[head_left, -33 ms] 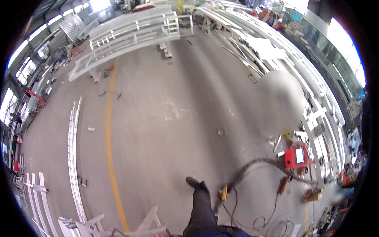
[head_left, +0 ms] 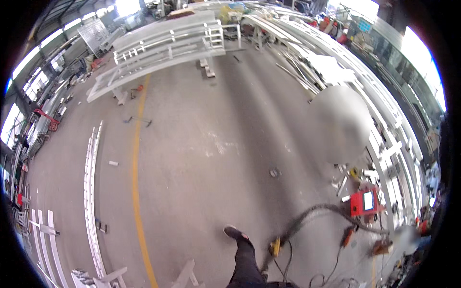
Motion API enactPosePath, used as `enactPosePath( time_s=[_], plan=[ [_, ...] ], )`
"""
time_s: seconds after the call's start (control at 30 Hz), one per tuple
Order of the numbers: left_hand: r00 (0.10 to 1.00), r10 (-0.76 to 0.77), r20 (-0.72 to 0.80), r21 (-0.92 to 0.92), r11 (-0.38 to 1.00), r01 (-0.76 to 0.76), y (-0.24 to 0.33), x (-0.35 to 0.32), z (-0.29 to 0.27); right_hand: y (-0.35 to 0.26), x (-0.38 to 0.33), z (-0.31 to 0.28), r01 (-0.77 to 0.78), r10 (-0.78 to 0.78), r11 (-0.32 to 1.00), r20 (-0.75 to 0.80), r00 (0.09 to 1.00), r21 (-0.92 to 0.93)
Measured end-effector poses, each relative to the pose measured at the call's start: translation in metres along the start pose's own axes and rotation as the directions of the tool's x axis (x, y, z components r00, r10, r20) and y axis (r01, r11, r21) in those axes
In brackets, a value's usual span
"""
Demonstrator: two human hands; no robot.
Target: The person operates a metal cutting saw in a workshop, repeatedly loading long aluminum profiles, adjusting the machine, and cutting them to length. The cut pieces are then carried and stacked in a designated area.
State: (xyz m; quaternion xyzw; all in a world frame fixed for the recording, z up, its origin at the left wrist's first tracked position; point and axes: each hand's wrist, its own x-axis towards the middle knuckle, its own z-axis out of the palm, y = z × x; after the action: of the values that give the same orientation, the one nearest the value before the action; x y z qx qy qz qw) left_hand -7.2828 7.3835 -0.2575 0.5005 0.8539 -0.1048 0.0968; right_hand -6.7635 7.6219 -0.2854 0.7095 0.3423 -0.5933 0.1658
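Observation:
Neither my left hand nor my right hand shows. My leg in dark trousers (head_left: 244,264) reaches up from the lower edge, with a dark shoe (head_left: 232,232) on the concrete floor. Close to its right, a yellow fitting (head_left: 275,246) sits on a thick dark hose (head_left: 307,211). That hose curves toward a red machine (head_left: 357,203) with a lit screen. An orange-handled tool (head_left: 347,237) on a thin cable lies below the machine. Something grey and white (head_left: 82,277), perhaps a glove, rests at the lower left; I cannot make it out.
Long white perforated rails (head_left: 90,192) lie at the left beside a yellow floor line (head_left: 137,201). A white frame (head_left: 158,72) stands on supports ahead. White profiles (head_left: 398,158) are stacked along the right. A white trestle (head_left: 185,274) is near the lower edge. A blurred patch (head_left: 338,125) hides part of the right.
The view has shifted slightly, so the floor, hose and red machine appear a little lower and farther right. Less of my leg shows at the lower edge.

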Motion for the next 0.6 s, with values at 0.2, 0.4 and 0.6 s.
enactPosePath(
  time_s=[0.2,0.4,0.6],
  plan=[
    [0.930,-0.143,0.338,-0.410,0.867,0.283,-0.024,0.240,-0.036,-0.301,-0.072,-0.029,0.051,-0.026,0.980,-0.131,0.991,0.193],
    [0.844,-0.025,0.536,-0.549,0.748,0.371,-0.048,0.314,-0.032,-0.443,-0.008,-0.046,0.119,-0.100,0.936,-0.073,0.992,0.331],
    [0.828,-0.048,0.559,-0.697,0.515,0.500,-0.050,0.568,-0.114,-0.537,0.045,-0.057,0.040,-0.024,0.998,0.263,0.964,-0.053]
  ],
)
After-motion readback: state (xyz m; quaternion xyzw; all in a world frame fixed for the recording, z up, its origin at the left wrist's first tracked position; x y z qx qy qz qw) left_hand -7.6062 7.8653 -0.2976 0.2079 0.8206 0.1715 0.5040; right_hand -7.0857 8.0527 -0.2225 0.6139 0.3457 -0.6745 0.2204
